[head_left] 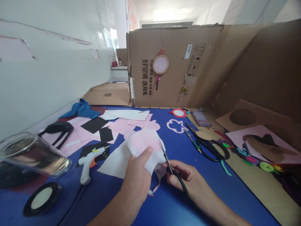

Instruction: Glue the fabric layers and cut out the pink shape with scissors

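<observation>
My left hand (137, 177) grips a white cloth piece (145, 147) with a pink patch on it, thumb pressed on top, just above the blue table (188, 194). My right hand (185, 179) holds small black-handled scissors (168, 163), fingers through the loops. The blades point up and away, against the cloth's right edge. A cut strip of cloth hangs down between both hands.
A white glue gun (89, 161) lies left of my hands, a glass jar (30, 155) and a black tape roll (42, 198) further left. Pink, white and black paper sheets (105, 128) cover the table's back. Larger black scissors (211, 149) and craft bits lie right. Cardboard walls (178, 62) stand behind.
</observation>
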`<state>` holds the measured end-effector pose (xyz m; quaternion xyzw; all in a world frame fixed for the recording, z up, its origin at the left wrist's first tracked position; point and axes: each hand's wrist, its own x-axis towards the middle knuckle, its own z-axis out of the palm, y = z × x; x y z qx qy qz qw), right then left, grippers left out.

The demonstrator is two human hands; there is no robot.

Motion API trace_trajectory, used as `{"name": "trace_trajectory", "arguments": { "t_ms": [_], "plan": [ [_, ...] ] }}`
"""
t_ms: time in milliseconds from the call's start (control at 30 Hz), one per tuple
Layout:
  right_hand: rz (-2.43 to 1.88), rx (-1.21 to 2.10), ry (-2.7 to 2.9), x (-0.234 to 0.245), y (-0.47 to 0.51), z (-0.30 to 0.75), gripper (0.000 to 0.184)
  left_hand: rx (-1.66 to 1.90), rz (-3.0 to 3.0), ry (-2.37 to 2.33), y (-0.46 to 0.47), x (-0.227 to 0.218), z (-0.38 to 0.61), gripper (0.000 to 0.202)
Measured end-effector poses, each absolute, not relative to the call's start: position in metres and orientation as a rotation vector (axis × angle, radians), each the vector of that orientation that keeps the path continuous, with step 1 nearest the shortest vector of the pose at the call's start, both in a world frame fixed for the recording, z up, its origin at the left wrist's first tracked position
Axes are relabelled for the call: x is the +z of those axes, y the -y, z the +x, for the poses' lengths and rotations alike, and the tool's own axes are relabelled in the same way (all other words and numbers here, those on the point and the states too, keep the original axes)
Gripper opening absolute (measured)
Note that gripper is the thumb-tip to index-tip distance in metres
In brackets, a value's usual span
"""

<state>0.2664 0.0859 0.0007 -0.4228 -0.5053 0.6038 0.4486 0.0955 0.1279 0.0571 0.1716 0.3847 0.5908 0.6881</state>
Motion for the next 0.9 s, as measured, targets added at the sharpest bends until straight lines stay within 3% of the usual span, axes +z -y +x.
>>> {"name": "trace_trajectory", "arguments": {
  "t_ms": [433, 667, 900],
  "plan": [
    [-0.866, 1.659, 1.212, -0.002, -0.095, 0.264, 0.06, 1.335, 0.459, -0.958, -0.128, 0.055, 0.09, 0.066],
    [-0.858, 1.685, 1.196, -0.007, -0.097, 0.264, 0.066, 1.278, 0.568, -1.114, -0.128, 0.051, 0.084, 0.047],
    [-0.898, 1.64, 1.202, -0.006, -0.097, 0.26, 0.068, 1.286, 0.664, -1.086, -0.129, 0.047, 0.08, 0.05]
  ]
}}
